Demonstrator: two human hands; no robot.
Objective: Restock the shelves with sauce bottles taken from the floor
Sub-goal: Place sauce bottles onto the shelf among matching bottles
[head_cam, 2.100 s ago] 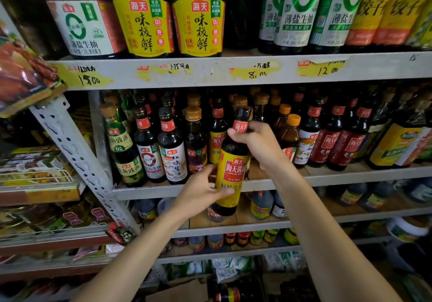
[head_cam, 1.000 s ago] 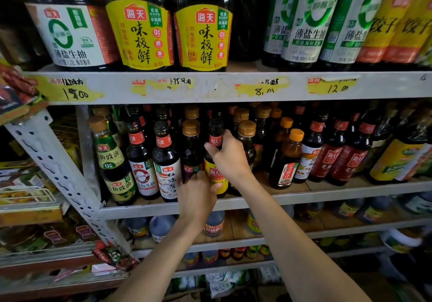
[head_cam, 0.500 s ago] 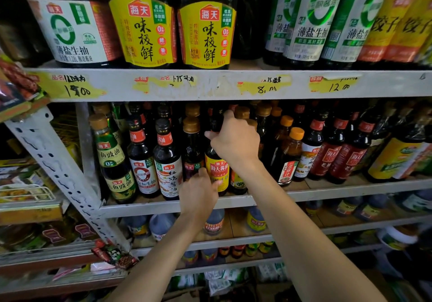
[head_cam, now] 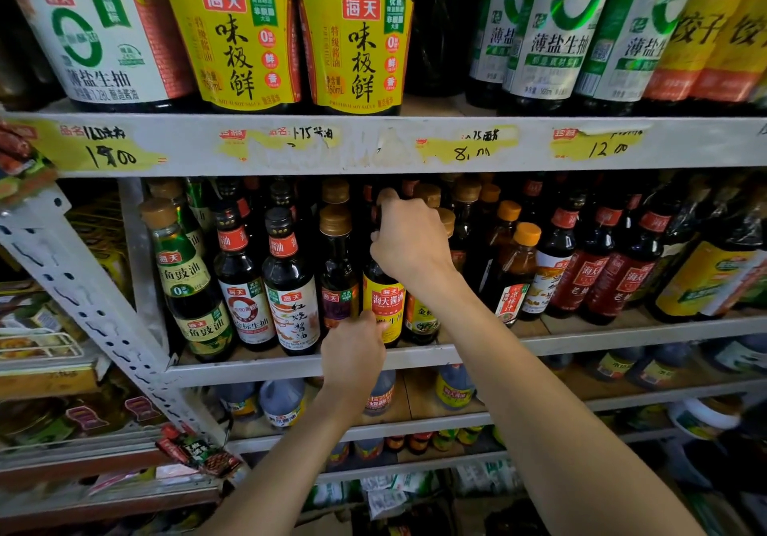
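Gripping the neck of the sauce bottle [head_cam: 386,303], the right hand [head_cam: 409,245] comes in from the lower right, its fingers [head_cam: 388,199] curled round the dark glass just under the cap, which the hand hides. The left hand [head_cam: 352,353] reaches up from below and holds the same bottle low down. Its thumb lies on the bottom of the yellow label and the other fingers are bent round the bottle's left side, mostly out of sight behind the hand.

The bottle is upright in the front row of the middle shelf [head_cam: 581,338], its base just behind the shelf's front edge and about midway along it. It is just beside a purple-labelled bottle [head_cam: 337,286] on its left and a shorter bottle with a yellow and green label [head_cam: 421,315] on its right. Further left along the front edge stand a white-labelled bottle with red writing [head_cam: 290,307] and a green-labelled bottle [head_cam: 186,278] near the slotted upright post [head_cam: 83,299].

Red-labelled bottles [head_cam: 589,278] fill the right part of the same shelf. The upper shelf [head_cam: 373,149] carries large yellow-labelled bottles [head_cam: 240,37], with torn yellow price tags [head_cam: 597,147] stuck along its front edge. Small jugs [head_cam: 282,400] sit on the lower shelf [head_cam: 415,425].
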